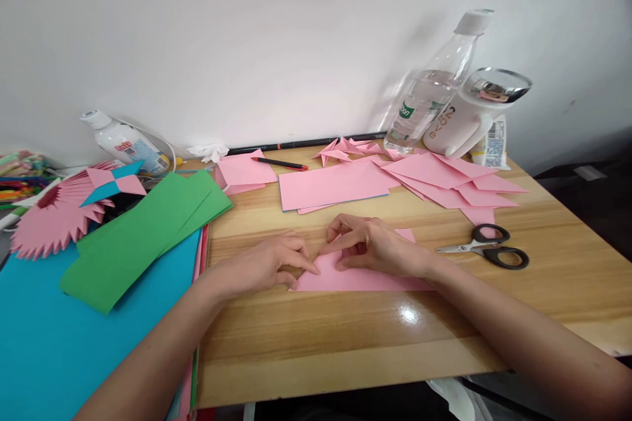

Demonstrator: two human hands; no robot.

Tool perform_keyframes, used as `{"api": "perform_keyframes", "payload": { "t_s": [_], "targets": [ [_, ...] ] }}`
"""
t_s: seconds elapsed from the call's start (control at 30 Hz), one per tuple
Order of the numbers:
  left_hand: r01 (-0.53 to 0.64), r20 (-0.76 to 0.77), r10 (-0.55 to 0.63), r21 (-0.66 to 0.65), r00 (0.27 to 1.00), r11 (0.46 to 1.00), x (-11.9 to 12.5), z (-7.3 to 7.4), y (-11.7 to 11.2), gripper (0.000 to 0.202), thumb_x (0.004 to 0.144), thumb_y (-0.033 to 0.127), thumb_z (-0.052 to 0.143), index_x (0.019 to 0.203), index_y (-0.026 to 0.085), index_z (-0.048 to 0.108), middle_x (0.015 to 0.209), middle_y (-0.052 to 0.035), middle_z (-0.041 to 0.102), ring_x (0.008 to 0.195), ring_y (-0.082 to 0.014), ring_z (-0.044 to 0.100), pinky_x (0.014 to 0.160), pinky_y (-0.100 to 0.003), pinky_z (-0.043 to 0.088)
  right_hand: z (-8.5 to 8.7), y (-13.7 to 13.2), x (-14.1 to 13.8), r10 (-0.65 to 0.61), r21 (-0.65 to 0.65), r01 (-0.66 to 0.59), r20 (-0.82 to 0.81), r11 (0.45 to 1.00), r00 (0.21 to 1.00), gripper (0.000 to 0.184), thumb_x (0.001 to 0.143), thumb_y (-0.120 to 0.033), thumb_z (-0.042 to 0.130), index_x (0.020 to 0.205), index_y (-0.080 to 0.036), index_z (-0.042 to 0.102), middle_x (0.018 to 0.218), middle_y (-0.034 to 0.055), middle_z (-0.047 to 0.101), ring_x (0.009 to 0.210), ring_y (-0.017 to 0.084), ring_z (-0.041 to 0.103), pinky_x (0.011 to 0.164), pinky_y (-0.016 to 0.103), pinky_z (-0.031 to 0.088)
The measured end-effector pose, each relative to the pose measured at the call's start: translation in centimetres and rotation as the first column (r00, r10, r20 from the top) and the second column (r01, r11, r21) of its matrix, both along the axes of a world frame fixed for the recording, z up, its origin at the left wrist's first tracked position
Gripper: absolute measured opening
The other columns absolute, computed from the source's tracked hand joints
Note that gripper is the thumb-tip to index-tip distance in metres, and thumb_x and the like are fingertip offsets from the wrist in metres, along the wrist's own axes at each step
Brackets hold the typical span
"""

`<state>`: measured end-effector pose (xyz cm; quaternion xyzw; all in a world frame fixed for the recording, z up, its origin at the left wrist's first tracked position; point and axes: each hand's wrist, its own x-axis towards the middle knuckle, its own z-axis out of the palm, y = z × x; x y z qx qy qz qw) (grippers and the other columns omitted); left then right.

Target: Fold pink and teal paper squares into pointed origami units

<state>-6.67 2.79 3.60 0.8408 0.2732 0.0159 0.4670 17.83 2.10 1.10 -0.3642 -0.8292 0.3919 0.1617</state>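
A strip of pink paper (365,281) lies lengthwise on the wooden table in front of me. My left hand (279,263) is at its left end, thumb and index finger closed on the paper there. Above the same end, my right hand (372,247) is bent over, with its fingertips pressed onto the paper close to the left fingers. The fingers hide much of the left end, so any fold there cannot be made out. Just right of the strip rest scissors (476,247) with black handles, touched by neither hand.
Behind are stacked pink sheets (330,185), cut pink pieces (444,177) and a red-black pencil (280,163). A water bottle (427,92) and white mug (469,112) stand by the wall. Green paper (133,237) lies over blue sheets (59,342) at left, beside a glue bottle (126,141).
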Motion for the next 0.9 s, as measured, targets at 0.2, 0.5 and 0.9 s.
{"api": "perform_keyframes", "payload": {
  "t_s": [0.2,0.5,0.9],
  "targets": [
    [0.030,-0.007,-0.030,-0.001,1.000,1.000,-0.23,0.16,0.17,0.027,0.084,0.013,0.057,0.106,0.026,0.068,0.091,-0.0011,0.056,0.087,-0.0156,0.051,0.079,-0.028,0.042,-0.10,-0.03,0.08,-0.002,-0.009,0.002,-0.010,1.000,1.000,0.037,0.079,-0.017,0.070,0.110,-0.037,0.068,0.100,-0.0017,0.057,0.065,0.006,0.051,0.064,0.022,0.044],
    [0.045,-0.023,-0.045,0.045,0.999,0.998,-0.25,0.14,0.13,0.029,0.083,0.011,0.059,0.106,0.026,0.068,0.090,-0.0004,0.055,0.086,-0.0158,0.051,0.079,-0.028,0.040,-0.06,0.11,0.03,-0.001,-0.009,0.001,-0.006,1.000,1.000,0.037,0.079,-0.018,0.070,0.110,-0.039,0.068,0.100,-0.0023,0.056,0.066,0.006,0.051,0.064,0.022,0.044],
    [0.068,-0.052,-0.069,-0.017,0.996,0.998,-0.64,0.48,0.53,0.033,0.081,0.010,0.061,0.109,0.027,0.066,0.095,0.0002,0.052,0.090,-0.0153,0.050,0.082,-0.026,0.038,-0.13,0.10,0.04,-0.002,-0.022,0.002,-0.006,1.000,1.000,0.036,0.079,-0.018,0.070,0.109,-0.037,0.069,0.102,-0.0016,0.057,0.067,0.007,0.052,0.065,0.022,0.044]
  ]
}}
